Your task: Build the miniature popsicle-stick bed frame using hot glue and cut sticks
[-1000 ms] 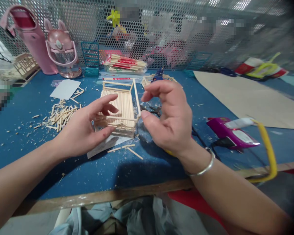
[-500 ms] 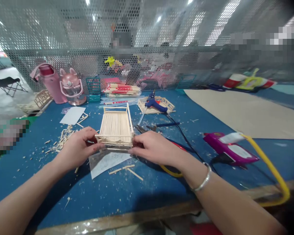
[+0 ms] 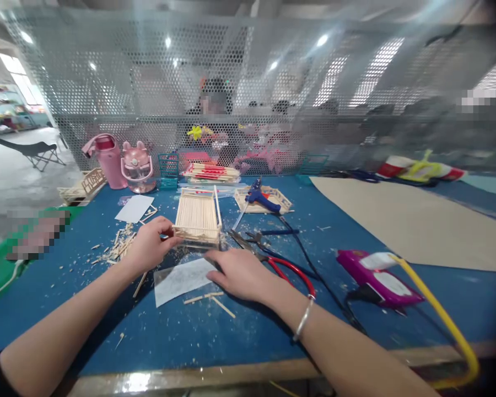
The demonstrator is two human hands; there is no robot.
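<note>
A small bed-shaped model of thin wooden sticks (image 3: 196, 212), with a slatted base and raised rails, stands near the middle of the table. My left hand (image 3: 155, 242) grips its front left corner between thumb and fingers. My right hand (image 3: 240, 273) is off the model, just in front of its right corner, thumb and forefinger apart at the right end of a white paper sheet (image 3: 177, 284). Whether the fingertips touch the paper is unclear. Loose sticks (image 3: 202, 298) lie before the paper. Red-handled pliers (image 3: 291, 270) lie partly behind my right hand.
A blue glue gun (image 3: 262, 198) rests on another stick frame (image 3: 283, 201) behind. Purple device (image 3: 380, 278) with a yellow cord sits right. Stick scraps (image 3: 119, 248) litter the left. Pink bottles (image 3: 136, 165), stick bundles (image 3: 210, 172) and a perforated screen (image 3: 157, 82) stand at the back.
My right hand has let go of the model's right corner and moved down toward the paper, uncovering the pliers. My left hand keeps its hold. The camera view has tilted up a little.
</note>
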